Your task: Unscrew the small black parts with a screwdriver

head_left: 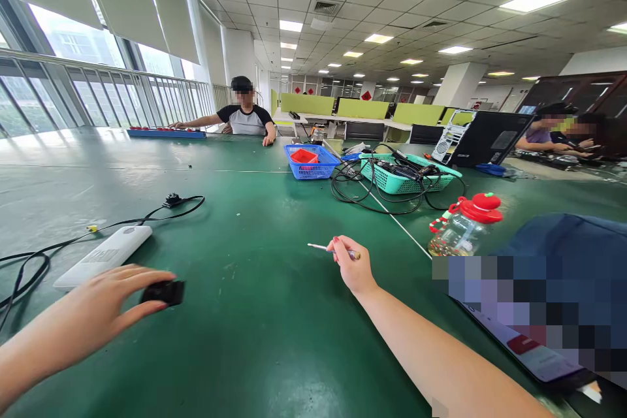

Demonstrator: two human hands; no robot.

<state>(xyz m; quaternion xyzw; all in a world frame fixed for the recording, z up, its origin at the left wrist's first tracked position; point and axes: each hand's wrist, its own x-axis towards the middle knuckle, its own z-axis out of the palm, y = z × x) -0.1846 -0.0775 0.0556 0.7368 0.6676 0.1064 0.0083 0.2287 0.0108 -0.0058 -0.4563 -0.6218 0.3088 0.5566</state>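
While the left hand (110, 304) pinches a small black block (170, 292) between its fingers and thumb, the right hand (353, 268) is closed around a slim screwdriver-like tool (318, 247). The block is at the lower left, above or on a glossy green surface (274, 326); whether it touches the surface, I cannot tell. The tool is near the middle, its thin metal shaft pointing left, toward the side where the block is, and its brownish handle end showing past the right palm. The two hands are well apart.

Just beyond the left hand lies a white power strip (110, 252), with a black cord and its plug (172, 200) behind it. Farther back, right of centre, stand a blue basket (313, 172) holding a red container (304, 156) and a teal basket (392, 183) heaped with black cables that spill over its rim. To the right are a clear jar with a red lid (482, 209), dark blue fabric (573, 235) and, near the lower right corner, a lit screen (543, 356). Across the surface sits a person in a cap (247, 121), one arm stretched sideways.
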